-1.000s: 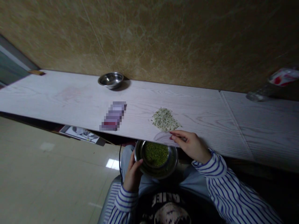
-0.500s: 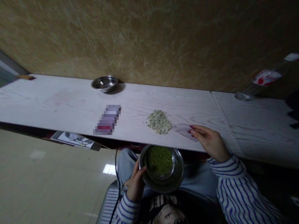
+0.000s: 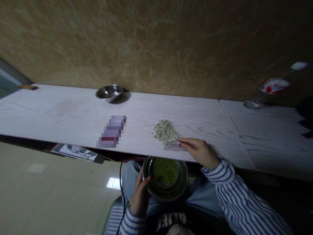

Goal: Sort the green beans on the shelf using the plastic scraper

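From my remote seat, through the head camera, I look down on a pale wood-grain table (image 3: 207,117) set against a brown marbled wall (image 3: 156,49). My two bare hands, in blue-and-white striped sleeves, work well apart from each other. The left hand (image 3: 140,194) is clamped on the left side of a stainless-steel bowl (image 3: 168,195), its thumb over the rim. This bowl sits above the lap, just below the table's front edge, with small green beans (image 3: 165,169) inside. The right hand (image 3: 199,150) pinches a clear plastic protractor (image 3: 173,146) between thumb and fingers, low over the table near that edge. The protractor lies at the near side of a loose heap of white grains mixed with green beans (image 3: 166,131). Left of the heap is a flat oblong object (image 3: 112,130), its surface blurred into blocks. Farther back, a smaller steel bowl (image 3: 109,94) stands by the wall. At far right is a clear plastic bottle (image 3: 274,86) with a white cap and a red-and-white label.
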